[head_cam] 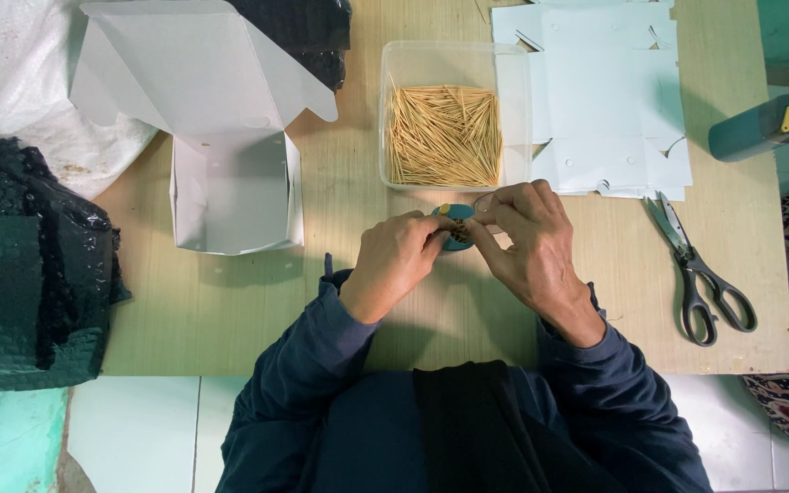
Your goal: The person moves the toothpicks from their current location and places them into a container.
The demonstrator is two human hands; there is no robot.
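Small blue container (457, 219) pinched between both hands over the middle of the wooden worktop (230, 310), just in front of the clear tub of toothpicks (443, 135). Left hand (393, 263) closed on its near side, thumb and fingers curled. Right hand (527, 242) closed on its far side, fingertips at the top edge (contents dark, too hidden to name). Probably light, rigid plastic, smooth enough to slip; best held by the sides, not the rim. Toothpicks thin, brittle, easily scattered. Open white carton (235, 187) to the left, flat carton blanks (614, 100) and scissors (700, 274) to the right, a second blue container (760, 128) lying at the far right edge.
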